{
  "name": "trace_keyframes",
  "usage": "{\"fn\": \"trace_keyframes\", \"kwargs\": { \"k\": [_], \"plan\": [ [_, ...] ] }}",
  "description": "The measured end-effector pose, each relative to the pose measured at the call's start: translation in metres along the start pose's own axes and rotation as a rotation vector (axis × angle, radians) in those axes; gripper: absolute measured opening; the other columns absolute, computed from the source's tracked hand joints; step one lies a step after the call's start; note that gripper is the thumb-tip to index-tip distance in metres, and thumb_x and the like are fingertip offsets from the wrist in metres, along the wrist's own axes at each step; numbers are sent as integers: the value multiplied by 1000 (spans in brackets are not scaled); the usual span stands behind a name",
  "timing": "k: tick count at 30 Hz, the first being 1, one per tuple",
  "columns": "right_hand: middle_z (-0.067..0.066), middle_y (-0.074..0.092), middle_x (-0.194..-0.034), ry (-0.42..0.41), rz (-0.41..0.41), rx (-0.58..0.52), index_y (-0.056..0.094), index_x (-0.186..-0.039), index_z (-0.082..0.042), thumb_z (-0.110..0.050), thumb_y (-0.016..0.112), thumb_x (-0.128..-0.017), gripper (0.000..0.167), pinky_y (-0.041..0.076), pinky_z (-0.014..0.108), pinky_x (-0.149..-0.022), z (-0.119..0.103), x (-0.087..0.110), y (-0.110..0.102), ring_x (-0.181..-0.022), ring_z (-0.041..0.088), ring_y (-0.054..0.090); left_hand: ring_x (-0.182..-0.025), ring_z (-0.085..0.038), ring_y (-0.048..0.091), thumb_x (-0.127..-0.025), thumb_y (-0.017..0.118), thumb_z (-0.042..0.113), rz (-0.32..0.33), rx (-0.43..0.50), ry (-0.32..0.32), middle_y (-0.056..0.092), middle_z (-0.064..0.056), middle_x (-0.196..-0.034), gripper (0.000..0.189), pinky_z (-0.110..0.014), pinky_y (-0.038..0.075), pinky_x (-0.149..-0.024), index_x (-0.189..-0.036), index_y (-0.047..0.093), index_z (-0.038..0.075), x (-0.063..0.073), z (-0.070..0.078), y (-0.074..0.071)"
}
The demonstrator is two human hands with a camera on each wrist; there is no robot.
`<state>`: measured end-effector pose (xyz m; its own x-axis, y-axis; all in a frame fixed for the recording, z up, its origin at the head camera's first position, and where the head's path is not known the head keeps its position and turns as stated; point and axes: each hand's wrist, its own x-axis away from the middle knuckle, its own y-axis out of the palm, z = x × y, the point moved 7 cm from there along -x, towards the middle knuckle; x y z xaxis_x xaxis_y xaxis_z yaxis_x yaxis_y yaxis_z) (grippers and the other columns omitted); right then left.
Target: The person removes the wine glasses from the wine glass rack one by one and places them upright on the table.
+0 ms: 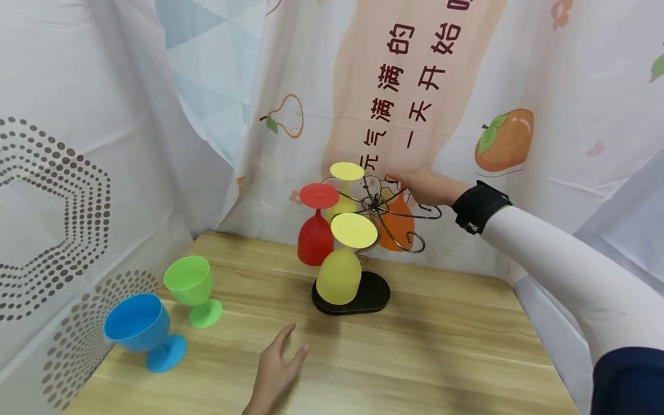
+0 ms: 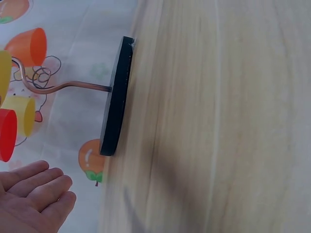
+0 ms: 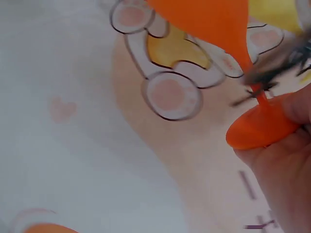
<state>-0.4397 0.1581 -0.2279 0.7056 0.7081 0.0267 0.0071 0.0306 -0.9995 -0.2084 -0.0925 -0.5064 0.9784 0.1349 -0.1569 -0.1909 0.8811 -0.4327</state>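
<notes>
My right hand pinches the round foot of an orange plastic goblet, which hangs bowl-down at the far right of a wire glass rack. In the right wrist view, the thumb and fingers clasp that foot, and its stem lies against a blurred dark wire. A red goblet, a front yellow goblet and a rear yellow goblet also hang upside down on the rack. Palm up in its wrist view, my left hand holds nothing, fingers extended, in front of the rack's black base.
At the table's left, a green goblet and a blue goblet stand upright on the wooden tabletop. Bare wire hooks stick out on the rack's right side. A printed curtain hangs close behind the rack.
</notes>
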Motion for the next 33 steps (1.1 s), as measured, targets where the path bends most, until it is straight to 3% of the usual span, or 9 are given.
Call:
{"fn": "trace_keyframes", "kwargs": {
  "k": [7, 11, 14, 17, 23, 26, 29, 33],
  "plan": [
    [26, 43, -146, -93, 21, 19, 39, -144, 2, 22, 43, -85, 62, 43, 55, -105, -22, -6, -23, -127, 44, 48, -119, -44, 58, -88, 68, 30, -38, 38, -6, 57, -25, -134, 57, -56, 48, -99, -134, 51, 1, 4, -3, 6],
    [23, 40, -150, -80, 18, -5, 40, -146, -7, 20, 42, -88, 64, 51, 49, -97, -23, -14, -24, -137, 42, 40, -121, -43, 57, -88, 67, 34, -37, 60, -41, 56, -21, -137, 58, -55, 47, -101, -135, 51, 4, 9, -8, 5],
    [21, 38, -152, -72, 27, -14, 41, -146, -10, 21, 43, -87, 66, 51, 48, -97, -18, -15, -19, -142, 42, 33, -121, -44, 57, -88, 67, 33, -40, 47, -55, 56, -22, -136, 57, -55, 48, -100, -134, 52, 3, 14, -13, 4],
    [23, 38, -151, -59, 41, -15, 42, -145, -7, 22, 43, -87, 65, 43, 53, -106, -8, -12, -12, -143, 43, 30, -119, -46, 58, -88, 67, 31, -49, 30, -60, 57, -27, -131, 56, -57, 49, -96, -132, 52, 0, 19, -17, 2],
    [25, 44, -146, -16, 109, 32, 45, -142, -2, 14, 42, -93, 52, 37, 55, -111, 21, 2, -4, -135, 43, 41, -116, -48, 58, -88, 68, 33, -60, 32, -60, 58, -31, -128, 57, -59, 50, -93, -131, 53, 0, 21, -21, 4],
    [25, 45, -145, 17, 120, 52, 44, -142, -1, 13, 41, -93, 51, 39, 55, -109, 34, 15, 4, -131, 43, 46, -116, -49, 58, -88, 67, 33, -77, 30, -54, 57, -31, -129, 57, -59, 50, -92, -132, 52, 0, 18, -22, 6],
    [27, 49, -141, 73, 110, 57, 42, -143, 1, 11, 40, -93, 50, 45, 54, -103, 46, 33, 15, -121, 43, 54, -117, -49, 57, -89, 67, 32, -93, 25, -41, 56, -31, -131, 57, -59, 51, -93, -132, 52, -1, 14, -22, 8],
    [30, 62, -120, 118, 151, 54, 44, -139, 5, 8, 45, -92, 46, 55, 49, -82, 54, 60, 34, -89, 35, 67, -117, -46, 59, -88, 67, 32, -91, 13, -7, 58, -27, -131, 56, -56, 50, -95, -132, 53, 0, 6, -19, 8]
  ]
}}
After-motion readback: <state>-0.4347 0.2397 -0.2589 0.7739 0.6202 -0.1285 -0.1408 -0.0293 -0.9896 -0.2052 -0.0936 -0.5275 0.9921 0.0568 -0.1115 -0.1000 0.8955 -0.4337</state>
